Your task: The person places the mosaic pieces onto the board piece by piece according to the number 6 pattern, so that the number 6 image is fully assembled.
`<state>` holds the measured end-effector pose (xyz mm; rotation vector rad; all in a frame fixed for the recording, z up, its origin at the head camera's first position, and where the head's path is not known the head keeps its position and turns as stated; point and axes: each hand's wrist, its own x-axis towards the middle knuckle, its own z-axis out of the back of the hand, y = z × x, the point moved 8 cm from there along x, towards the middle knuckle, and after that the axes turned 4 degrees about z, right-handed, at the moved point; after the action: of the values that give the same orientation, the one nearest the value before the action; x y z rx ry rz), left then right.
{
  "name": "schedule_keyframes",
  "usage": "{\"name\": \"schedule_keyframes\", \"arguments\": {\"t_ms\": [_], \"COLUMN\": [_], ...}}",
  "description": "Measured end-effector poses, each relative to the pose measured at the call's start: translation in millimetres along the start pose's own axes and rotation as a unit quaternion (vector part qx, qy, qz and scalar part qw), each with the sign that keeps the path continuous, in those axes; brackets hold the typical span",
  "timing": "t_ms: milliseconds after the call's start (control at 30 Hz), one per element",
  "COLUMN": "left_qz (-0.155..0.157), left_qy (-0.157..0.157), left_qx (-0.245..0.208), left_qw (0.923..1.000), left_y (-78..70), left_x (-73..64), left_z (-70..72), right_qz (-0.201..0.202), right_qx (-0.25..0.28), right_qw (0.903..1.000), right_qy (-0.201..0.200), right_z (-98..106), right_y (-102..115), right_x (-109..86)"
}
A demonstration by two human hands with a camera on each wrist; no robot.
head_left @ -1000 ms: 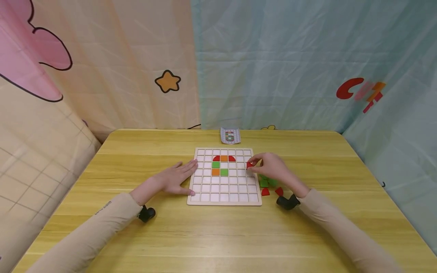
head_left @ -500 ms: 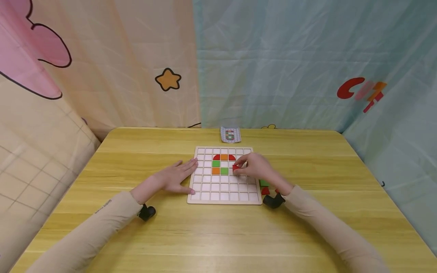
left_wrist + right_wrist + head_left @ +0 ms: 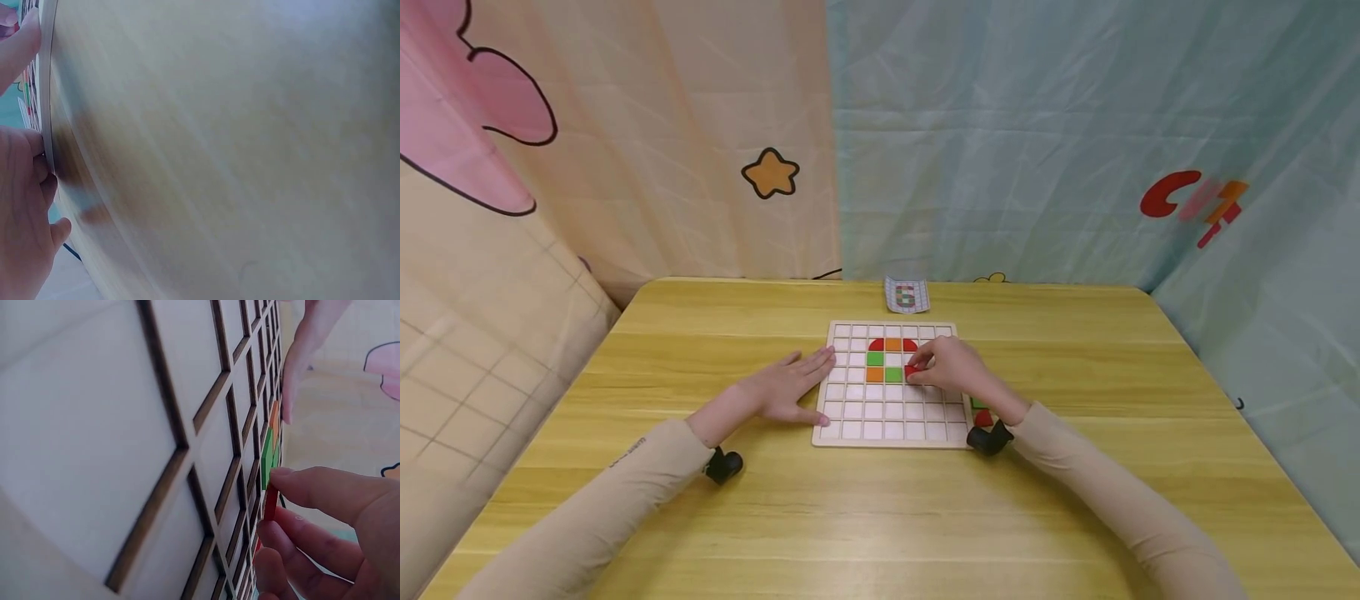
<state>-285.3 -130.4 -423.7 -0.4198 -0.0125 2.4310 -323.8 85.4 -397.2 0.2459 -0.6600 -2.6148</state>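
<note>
A pale wooden grid board (image 3: pixel 872 431) lies on the table. My left hand (image 3: pixel 786 393) rests along its left edge with fingers spread and straight. My right hand (image 3: pixel 953 367) is over the board's right half, pinching a small red tile (image 3: pixel 270 503) between thumb and fingers. That tile is right at a cell beside a green tile (image 3: pixel 892 375); the fingers cover part of it. Left of the green tile sits an orange tile (image 3: pixel 875 375), with another green tile (image 3: pixel 875 358) behind it. Farther back, an orange tile (image 3: pixel 892 344) lies between two rounded red tiles.
A small printed card (image 3: pixel 907 296) with a coloured grid pattern lies behind the board, near the table's back edge. Loose red tiles (image 3: pixel 983 417) and green ones lie right of the board, partly hidden by the right forearm. Curtains hang behind the table (image 3: pixel 850 525).
My right hand has carried the red tile leftward from the board's right edge to the cell beside the green tile. My left hand has stayed in place.
</note>
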Motion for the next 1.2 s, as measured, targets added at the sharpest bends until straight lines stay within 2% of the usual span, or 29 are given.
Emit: {"name": "schedule_keyframes", "arguments": {"t_ms": [833,1200], "left_qz": [0.001,-0.004], "left_qy": [0.002,-0.001], "left_qx": [0.000,-0.010], "left_qw": [1.0000,0.9999], "left_y": [-0.5,-1.2], "left_x": [0.6,-0.5], "left_z": [-1.4,0.8], "right_qz": [0.003,0.013], "right_qx": [0.028,0.045], "right_qw": [0.9995,0.9989], "right_qy": [0.013,-0.004], "right_z": [-4.9,20.6], "right_y": [-5.3,-16.8], "right_x": [-2.9,-20.1]}}
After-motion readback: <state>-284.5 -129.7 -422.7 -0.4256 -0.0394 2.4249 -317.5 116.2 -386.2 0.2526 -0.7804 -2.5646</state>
